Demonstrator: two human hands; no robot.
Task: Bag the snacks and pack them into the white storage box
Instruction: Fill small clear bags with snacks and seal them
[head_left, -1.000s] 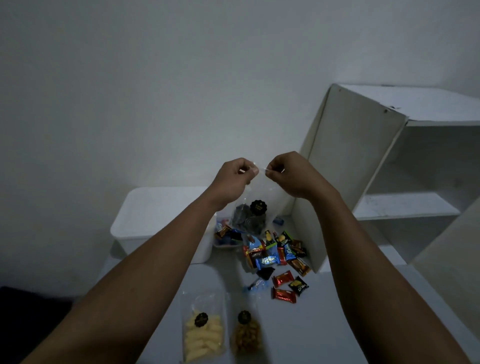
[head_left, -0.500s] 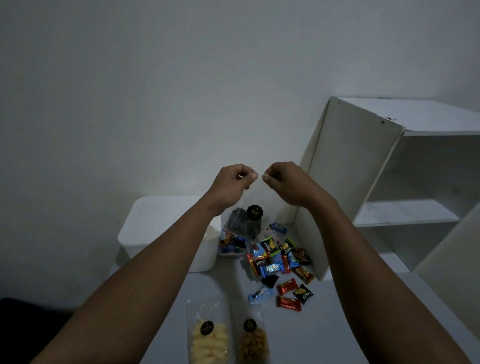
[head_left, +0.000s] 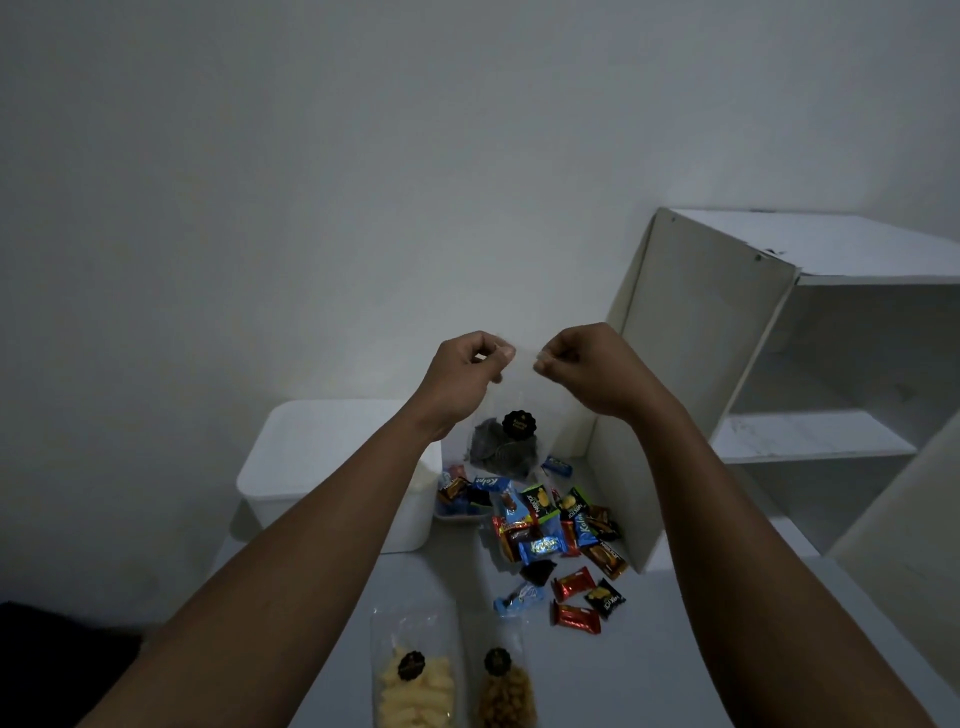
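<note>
I hold a clear plastic bag (head_left: 511, 415) up in the air by its top edge. My left hand (head_left: 462, 371) pinches the top left corner, my right hand (head_left: 582, 364) the top right. The bag has a round black label and dark grey snacks at its bottom. Behind my left forearm stands the white storage box (head_left: 311, 457) with its lid on. A pile of small colourful wrapped snacks (head_left: 545, 525) lies on the table below the bag. Two filled clear bags lie at the near edge: pale yellow sticks (head_left: 415, 680) and brown pieces (head_left: 506, 691).
A white open shelf unit (head_left: 779, 364) stands on the right, its side panel close to the snack pile. A small clear tub (head_left: 457, 499) with wrapped snacks sits between the box and the pile. A white wall rises behind the table.
The view has drifted upward a little, so everything sits lower in frame. Both hands stay pinched on the bag's top, with the fingertips slightly further apart.
</note>
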